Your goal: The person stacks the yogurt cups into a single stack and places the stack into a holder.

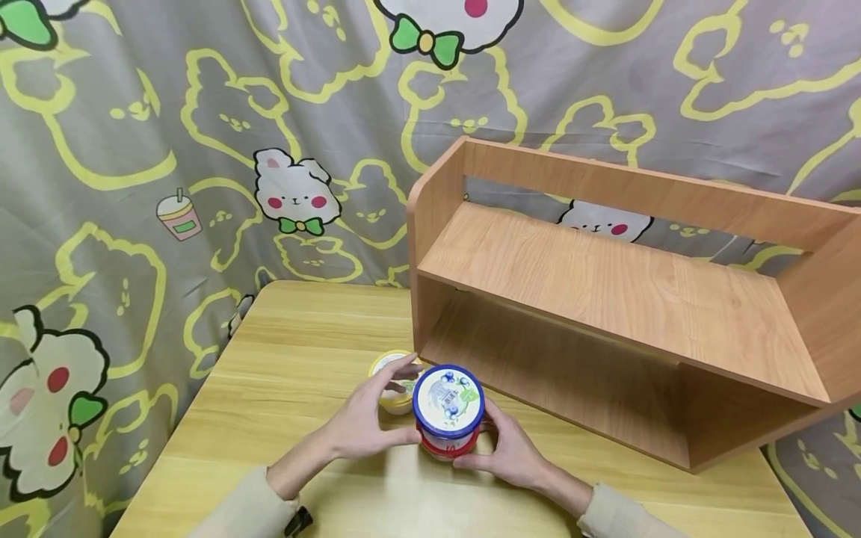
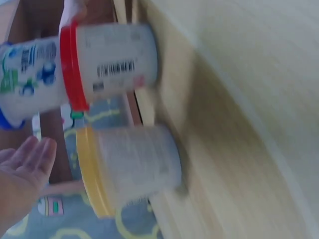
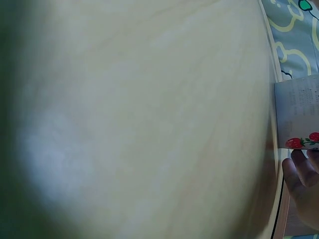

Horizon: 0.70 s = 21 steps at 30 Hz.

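Observation:
A tub with a blue lid (image 1: 448, 401), printed with blueberries, stands upright on a tub with a red lid (image 1: 447, 448). In the right wrist view the lower tub (image 3: 299, 112) shows strawberries on its side. Behind it on the left is a tub with a yellow lid (image 1: 397, 406), partly hidden by my left hand (image 1: 370, 418). That hand is spread at the stack's left side, fingers apart from the blue-lidded tub in the left wrist view. My right hand (image 1: 507, 452) lies around the stack's right side, its loosely bent fingers by the red-lidded tub; firm contact is unclear.
A wooden two-tier shelf (image 1: 605, 291) stands behind and to the right, its near left corner close to the tubs. The light wooden table (image 1: 323, 329) bears everything. A patterned curtain (image 1: 222, 142) hangs behind the table and along its left.

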Available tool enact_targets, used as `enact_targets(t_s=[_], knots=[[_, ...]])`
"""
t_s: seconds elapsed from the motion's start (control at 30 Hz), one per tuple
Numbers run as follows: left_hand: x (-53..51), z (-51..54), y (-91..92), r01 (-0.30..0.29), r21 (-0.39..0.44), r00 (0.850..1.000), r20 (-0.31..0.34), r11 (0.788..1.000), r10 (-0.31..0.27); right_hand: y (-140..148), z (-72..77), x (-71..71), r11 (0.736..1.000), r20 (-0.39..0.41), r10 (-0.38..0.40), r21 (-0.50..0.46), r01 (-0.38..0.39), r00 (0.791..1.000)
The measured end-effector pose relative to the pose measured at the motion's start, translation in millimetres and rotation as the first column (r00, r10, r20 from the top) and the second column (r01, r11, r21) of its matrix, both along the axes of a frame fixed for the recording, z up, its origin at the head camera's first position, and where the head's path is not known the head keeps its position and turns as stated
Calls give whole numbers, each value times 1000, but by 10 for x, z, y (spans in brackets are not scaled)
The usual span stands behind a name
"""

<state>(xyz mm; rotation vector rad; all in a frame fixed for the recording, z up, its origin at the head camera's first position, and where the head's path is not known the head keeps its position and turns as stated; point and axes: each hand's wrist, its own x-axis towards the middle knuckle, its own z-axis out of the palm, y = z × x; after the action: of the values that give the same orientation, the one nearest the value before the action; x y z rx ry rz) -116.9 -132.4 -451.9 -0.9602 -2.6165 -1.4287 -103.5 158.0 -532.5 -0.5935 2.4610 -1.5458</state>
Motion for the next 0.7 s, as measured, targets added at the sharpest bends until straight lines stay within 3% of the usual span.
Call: enact_targets(t_s=[0.17, 0.37, 0.5, 0.7], knots=[[-93, -19, -217, -54, -6, 996, -65, 999, 54, -5, -6, 5, 1000, 9, -2, -5, 2, 1000], [-233, -118, -397, -155, -30, 985, -77, 987, 153, -1, -18, 0, 1000, 14, 1, -3, -1, 1000], [-305, -212, -450, -179, -40, 983, -38, 983, 177, 3, -19, -5, 1000, 20, -1, -2, 1, 1000], [-379, -393, -474, -176, -64, 978, 104, 982, 182, 4, -22, -8, 1000, 24, -2, -1, 2, 1000]])
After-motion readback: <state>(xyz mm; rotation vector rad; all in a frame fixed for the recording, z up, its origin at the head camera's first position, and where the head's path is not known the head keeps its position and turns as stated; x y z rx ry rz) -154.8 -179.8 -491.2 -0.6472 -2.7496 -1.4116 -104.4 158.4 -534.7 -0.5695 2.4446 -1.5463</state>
